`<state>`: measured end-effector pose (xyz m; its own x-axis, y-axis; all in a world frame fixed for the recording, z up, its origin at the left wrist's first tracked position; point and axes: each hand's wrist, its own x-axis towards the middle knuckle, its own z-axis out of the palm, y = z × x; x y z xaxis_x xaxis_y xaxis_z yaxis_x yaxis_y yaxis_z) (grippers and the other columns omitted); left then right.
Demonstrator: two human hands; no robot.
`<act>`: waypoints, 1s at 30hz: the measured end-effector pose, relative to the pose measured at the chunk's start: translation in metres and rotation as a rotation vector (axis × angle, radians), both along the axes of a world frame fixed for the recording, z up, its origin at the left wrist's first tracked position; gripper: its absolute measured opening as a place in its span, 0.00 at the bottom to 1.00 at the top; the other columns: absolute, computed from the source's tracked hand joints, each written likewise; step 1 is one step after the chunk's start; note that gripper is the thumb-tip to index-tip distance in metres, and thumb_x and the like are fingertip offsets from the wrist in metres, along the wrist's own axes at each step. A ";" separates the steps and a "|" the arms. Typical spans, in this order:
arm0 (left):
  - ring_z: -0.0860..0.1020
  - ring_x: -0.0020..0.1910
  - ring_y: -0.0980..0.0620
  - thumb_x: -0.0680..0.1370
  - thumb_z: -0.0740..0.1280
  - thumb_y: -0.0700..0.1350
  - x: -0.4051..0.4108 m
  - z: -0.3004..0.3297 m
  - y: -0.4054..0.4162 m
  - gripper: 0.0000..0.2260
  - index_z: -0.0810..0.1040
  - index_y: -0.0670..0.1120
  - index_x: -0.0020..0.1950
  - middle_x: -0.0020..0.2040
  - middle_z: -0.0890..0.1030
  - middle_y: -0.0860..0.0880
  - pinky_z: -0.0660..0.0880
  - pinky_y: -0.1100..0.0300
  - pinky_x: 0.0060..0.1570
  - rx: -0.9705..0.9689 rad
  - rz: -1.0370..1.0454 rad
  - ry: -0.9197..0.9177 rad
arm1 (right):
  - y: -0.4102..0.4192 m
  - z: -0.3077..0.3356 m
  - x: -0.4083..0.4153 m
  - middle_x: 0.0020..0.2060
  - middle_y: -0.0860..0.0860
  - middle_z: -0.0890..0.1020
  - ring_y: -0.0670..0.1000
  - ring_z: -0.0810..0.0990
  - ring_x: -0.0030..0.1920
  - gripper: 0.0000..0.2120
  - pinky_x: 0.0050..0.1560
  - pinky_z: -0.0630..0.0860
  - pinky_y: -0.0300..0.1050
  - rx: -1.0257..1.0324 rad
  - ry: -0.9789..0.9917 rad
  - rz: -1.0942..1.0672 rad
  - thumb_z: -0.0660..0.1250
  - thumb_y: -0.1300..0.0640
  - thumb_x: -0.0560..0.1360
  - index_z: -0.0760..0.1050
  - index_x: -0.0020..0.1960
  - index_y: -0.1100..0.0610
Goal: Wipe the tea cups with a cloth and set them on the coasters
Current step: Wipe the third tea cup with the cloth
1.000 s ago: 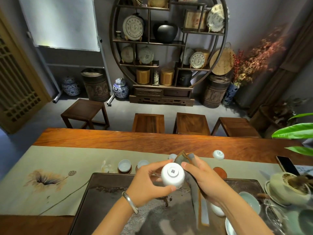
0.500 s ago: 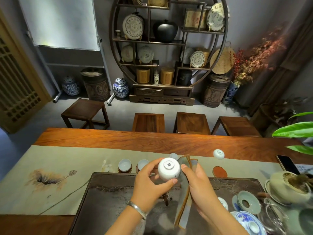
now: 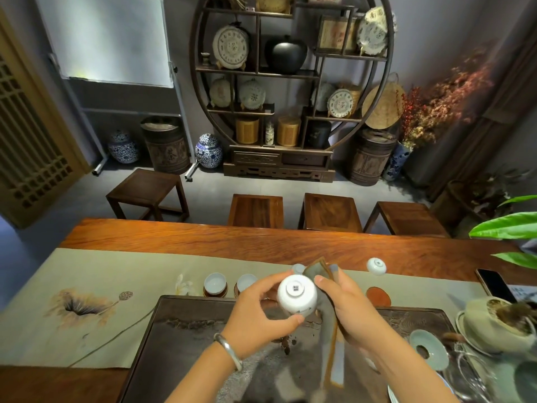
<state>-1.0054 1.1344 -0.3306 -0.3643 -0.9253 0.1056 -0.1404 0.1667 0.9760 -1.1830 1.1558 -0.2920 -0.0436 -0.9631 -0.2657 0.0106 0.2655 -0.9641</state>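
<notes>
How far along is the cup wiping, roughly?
Two cups already sit upright on coasters at the tray's far edge. In hand: the left hand holds a white cup base-up while the right hand holds the cloth against it. Left: one upturned cup on the runner and an empty red coaster.

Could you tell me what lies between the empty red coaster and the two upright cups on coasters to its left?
In the head view, the left hand holds an upturned white cup there, with the right hand's cloth against it.
</notes>
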 end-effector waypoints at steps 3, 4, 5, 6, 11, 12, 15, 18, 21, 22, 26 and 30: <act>0.79 0.54 0.59 0.60 0.78 0.54 -0.016 -0.003 0.012 0.30 0.75 0.59 0.61 0.54 0.80 0.63 0.78 0.63 0.52 0.027 0.162 0.057 | 0.004 -0.007 0.015 0.55 0.55 0.82 0.53 0.81 0.55 0.10 0.60 0.75 0.55 -0.029 -0.065 -0.166 0.59 0.56 0.80 0.74 0.60 0.52; 0.79 0.54 0.60 0.60 0.77 0.54 -0.019 -0.004 0.014 0.29 0.75 0.58 0.60 0.54 0.80 0.64 0.78 0.62 0.52 0.017 0.204 0.061 | 0.007 -0.009 0.021 0.54 0.53 0.83 0.53 0.81 0.55 0.10 0.61 0.75 0.56 -0.034 -0.065 -0.186 0.59 0.56 0.80 0.74 0.60 0.52; 0.78 0.55 0.61 0.60 0.77 0.53 -0.021 -0.006 0.016 0.28 0.75 0.58 0.59 0.54 0.80 0.63 0.78 0.61 0.52 0.005 0.236 0.056 | 0.009 -0.011 0.025 0.55 0.51 0.82 0.52 0.80 0.57 0.11 0.63 0.73 0.57 -0.033 -0.047 -0.200 0.59 0.55 0.80 0.74 0.61 0.51; 0.78 0.55 0.60 0.61 0.78 0.51 -0.021 -0.007 0.016 0.27 0.76 0.58 0.58 0.54 0.80 0.62 0.78 0.62 0.52 -0.008 0.256 0.050 | 0.011 -0.011 0.027 0.56 0.50 0.82 0.51 0.79 0.58 0.11 0.64 0.73 0.57 -0.033 -0.022 -0.208 0.60 0.54 0.80 0.73 0.61 0.50; 0.78 0.55 0.62 0.61 0.81 0.49 -0.010 -0.006 0.010 0.27 0.79 0.57 0.58 0.54 0.82 0.60 0.74 0.72 0.51 -0.051 0.202 0.032 | 0.014 -0.009 0.021 0.50 0.45 0.84 0.45 0.80 0.54 0.08 0.55 0.74 0.45 -0.067 0.031 -0.174 0.60 0.56 0.79 0.75 0.56 0.48; 0.79 0.56 0.60 0.60 0.81 0.50 -0.008 -0.003 0.008 0.27 0.80 0.57 0.58 0.54 0.82 0.59 0.74 0.70 0.52 -0.035 0.172 0.037 | 0.015 -0.008 0.019 0.49 0.43 0.84 0.44 0.80 0.54 0.09 0.54 0.74 0.43 -0.075 0.039 -0.132 0.60 0.56 0.79 0.75 0.56 0.47; 0.80 0.57 0.56 0.61 0.81 0.49 0.002 0.002 0.000 0.26 0.81 0.55 0.58 0.55 0.83 0.55 0.77 0.56 0.58 0.002 0.052 0.002 | 0.015 -0.004 0.012 0.53 0.44 0.83 0.46 0.78 0.58 0.09 0.61 0.72 0.48 -0.085 0.058 -0.010 0.60 0.56 0.80 0.75 0.57 0.48; 0.80 0.57 0.54 0.62 0.81 0.47 0.011 0.007 -0.006 0.26 0.80 0.57 0.59 0.55 0.82 0.54 0.76 0.50 0.60 -0.006 -0.066 -0.068 | 0.011 0.002 0.006 0.56 0.44 0.81 0.43 0.77 0.60 0.11 0.64 0.70 0.46 -0.094 0.106 0.096 0.59 0.57 0.80 0.73 0.60 0.49; 0.79 0.59 0.55 0.63 0.80 0.47 0.016 0.012 -0.011 0.27 0.79 0.58 0.59 0.57 0.81 0.55 0.75 0.55 0.61 -0.011 -0.164 -0.119 | 0.006 0.010 0.001 0.54 0.48 0.81 0.44 0.77 0.57 0.10 0.59 0.71 0.39 -0.078 0.118 0.223 0.57 0.60 0.80 0.74 0.58 0.53; 0.79 0.59 0.55 0.63 0.80 0.47 0.017 0.013 -0.012 0.26 0.79 0.58 0.59 0.57 0.81 0.55 0.75 0.57 0.61 -0.015 -0.190 -0.125 | 0.005 0.012 -0.001 0.52 0.48 0.81 0.44 0.78 0.55 0.09 0.57 0.72 0.38 -0.070 0.122 0.265 0.57 0.61 0.80 0.74 0.57 0.54; 0.79 0.58 0.56 0.63 0.80 0.47 0.014 0.007 -0.007 0.28 0.77 0.59 0.61 0.58 0.81 0.57 0.76 0.55 0.60 -0.010 -0.140 -0.107 | 0.003 0.013 0.003 0.51 0.47 0.83 0.45 0.80 0.53 0.09 0.55 0.74 0.38 -0.063 0.044 0.182 0.58 0.61 0.80 0.75 0.56 0.54; 0.77 0.58 0.63 0.62 0.79 0.51 -0.007 0.001 0.008 0.30 0.73 0.62 0.61 0.57 0.78 0.65 0.76 0.65 0.54 0.021 0.084 0.008 | 0.009 -0.005 0.023 0.52 0.48 0.83 0.49 0.80 0.56 0.10 0.62 0.73 0.51 -0.100 -0.042 -0.098 0.59 0.58 0.80 0.73 0.58 0.50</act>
<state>-1.0124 1.1424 -0.3295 -0.2844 -0.9546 0.0890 -0.1449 0.1346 0.9803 -1.1600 1.1647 -0.2965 -0.1292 -0.9765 -0.1726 0.0725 0.1643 -0.9837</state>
